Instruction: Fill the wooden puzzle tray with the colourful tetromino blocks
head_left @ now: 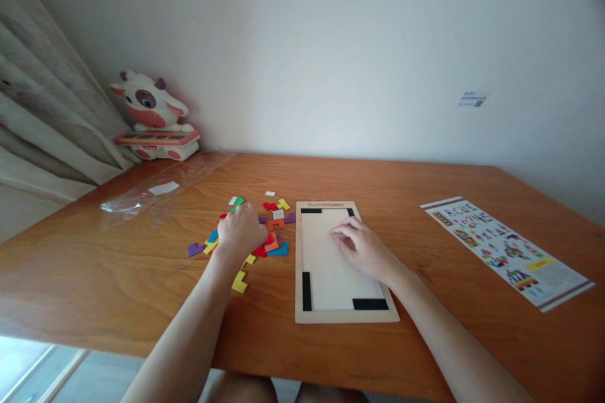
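My left hand (pixel 242 230) reaches over a loose spread of flat coloured puzzle pieces, its back toward me and its fingers curled down out of sight. Around it lie a purple piece (pixel 195 250), a yellow piece (pixel 239 283), a blue piece (pixel 278 250) and several red, orange and green ones. Over the wooden puzzle board (pixel 299 264) is my right hand (pixel 357 242), fingers loosely bent, with a gap between thumb and forefinger and nothing visible in it. Inside the board's frame, black strips (pixel 370 304) lie along parts of the edges.
A printed pattern sheet (pixel 508 252) lies at the right of the wooden table (pixel 406 186). Clear plastic wrapping (pixel 135 201) is at the left, before a cow-shaped toy keyboard (pixel 158 138). White paper bits (pixel 270 193) lie near the pieces. A wall stands behind.
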Action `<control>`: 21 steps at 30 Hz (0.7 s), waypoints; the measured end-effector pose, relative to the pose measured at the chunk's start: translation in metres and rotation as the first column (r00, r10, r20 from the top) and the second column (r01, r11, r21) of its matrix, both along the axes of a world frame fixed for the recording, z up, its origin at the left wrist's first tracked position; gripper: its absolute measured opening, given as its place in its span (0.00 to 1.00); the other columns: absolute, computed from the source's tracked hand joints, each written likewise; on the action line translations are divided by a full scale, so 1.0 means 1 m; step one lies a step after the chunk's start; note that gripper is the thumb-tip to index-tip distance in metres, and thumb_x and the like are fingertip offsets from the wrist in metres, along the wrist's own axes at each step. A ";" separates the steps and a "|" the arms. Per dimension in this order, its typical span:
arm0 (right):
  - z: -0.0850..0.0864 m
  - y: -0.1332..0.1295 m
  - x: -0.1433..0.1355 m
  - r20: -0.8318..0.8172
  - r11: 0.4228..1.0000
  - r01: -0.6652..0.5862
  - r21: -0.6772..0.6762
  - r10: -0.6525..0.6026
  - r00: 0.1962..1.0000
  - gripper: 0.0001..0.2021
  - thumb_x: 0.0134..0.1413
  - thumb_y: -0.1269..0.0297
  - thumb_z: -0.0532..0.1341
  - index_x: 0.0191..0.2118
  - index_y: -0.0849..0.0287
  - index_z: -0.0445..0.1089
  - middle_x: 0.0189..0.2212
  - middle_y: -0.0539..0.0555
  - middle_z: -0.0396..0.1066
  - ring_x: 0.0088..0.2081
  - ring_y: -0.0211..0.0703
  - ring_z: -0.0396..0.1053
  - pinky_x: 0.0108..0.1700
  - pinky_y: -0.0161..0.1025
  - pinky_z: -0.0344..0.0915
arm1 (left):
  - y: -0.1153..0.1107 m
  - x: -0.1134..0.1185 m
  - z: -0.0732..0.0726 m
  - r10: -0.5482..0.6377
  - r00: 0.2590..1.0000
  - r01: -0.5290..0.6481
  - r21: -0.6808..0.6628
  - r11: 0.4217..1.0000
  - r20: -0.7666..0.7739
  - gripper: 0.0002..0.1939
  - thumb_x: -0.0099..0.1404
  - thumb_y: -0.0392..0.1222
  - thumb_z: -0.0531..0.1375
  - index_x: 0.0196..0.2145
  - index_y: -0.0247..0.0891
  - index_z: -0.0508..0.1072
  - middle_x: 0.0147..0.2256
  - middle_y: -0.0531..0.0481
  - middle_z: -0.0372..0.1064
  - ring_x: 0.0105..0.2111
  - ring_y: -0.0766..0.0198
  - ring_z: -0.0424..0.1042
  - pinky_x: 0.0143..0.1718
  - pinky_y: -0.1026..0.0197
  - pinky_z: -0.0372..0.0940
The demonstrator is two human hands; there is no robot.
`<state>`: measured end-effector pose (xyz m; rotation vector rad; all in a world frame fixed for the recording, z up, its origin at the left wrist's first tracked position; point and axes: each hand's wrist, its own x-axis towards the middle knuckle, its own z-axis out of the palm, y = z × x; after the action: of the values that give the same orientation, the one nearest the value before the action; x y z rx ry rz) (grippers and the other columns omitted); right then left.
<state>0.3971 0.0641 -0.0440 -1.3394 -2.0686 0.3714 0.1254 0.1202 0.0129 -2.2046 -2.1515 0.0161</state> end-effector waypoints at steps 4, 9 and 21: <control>-0.001 0.000 0.000 -0.014 1.000 -0.004 0.005 0.004 1.000 0.09 0.63 0.70 0.57 0.43 0.55 0.74 0.42 0.56 0.71 0.43 0.44 0.74 0.50 0.46 0.72 | -0.001 0.009 -0.007 -0.060 0.998 0.060 0.006 0.998 0.010 0.16 0.63 0.33 0.51 0.46 0.31 0.71 0.45 0.31 0.71 0.43 0.43 0.76 0.37 0.51 0.71; -0.001 0.000 0.002 -0.023 1.000 -0.018 -0.003 0.018 1.000 0.09 0.63 0.70 0.57 0.44 0.54 0.74 0.42 0.56 0.70 0.43 0.44 0.74 0.48 0.46 0.74 | 0.007 0.013 -0.023 -0.268 0.961 0.265 0.058 0.962 0.061 0.18 0.63 0.24 0.48 0.44 0.32 0.72 0.44 0.35 0.70 0.41 0.51 0.75 0.38 0.54 0.70; -0.003 0.000 0.004 -0.019 1.000 -0.022 -0.008 0.022 1.000 0.10 0.62 0.70 0.58 0.45 0.54 0.75 0.43 0.56 0.71 0.44 0.45 0.74 0.50 0.47 0.73 | 0.024 -0.016 -0.028 -0.543 0.828 0.505 0.236 0.830 0.138 0.15 0.69 0.52 0.56 0.43 0.40 0.75 0.41 0.45 0.73 0.43 0.54 0.74 0.43 0.56 0.68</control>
<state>0.4013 0.0641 -0.0471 -1.3141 -2.0693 0.4013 0.1092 0.1445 -0.0154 -2.6864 -1.4520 -0.4360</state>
